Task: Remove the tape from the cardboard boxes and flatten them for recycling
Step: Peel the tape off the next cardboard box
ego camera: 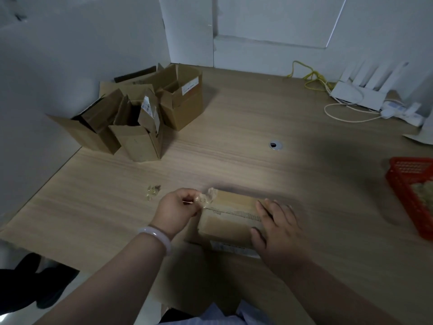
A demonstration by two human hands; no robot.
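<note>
Down at the near edge of the counter [234, 148], working on a small cardboard box [230, 216]. Pinching a crumpled clear strip of tape [206, 199] with the curled fingers of the left hand [178, 209], right at the box's left end. Pinning the top with the right hand [278, 227], fingers spread flat. Looks light and thin-walled, likely to slide or buckle, so best held down firmly. Clingy, tear-prone stuff by the look of it; worth gripping low, near the seam.
</note>
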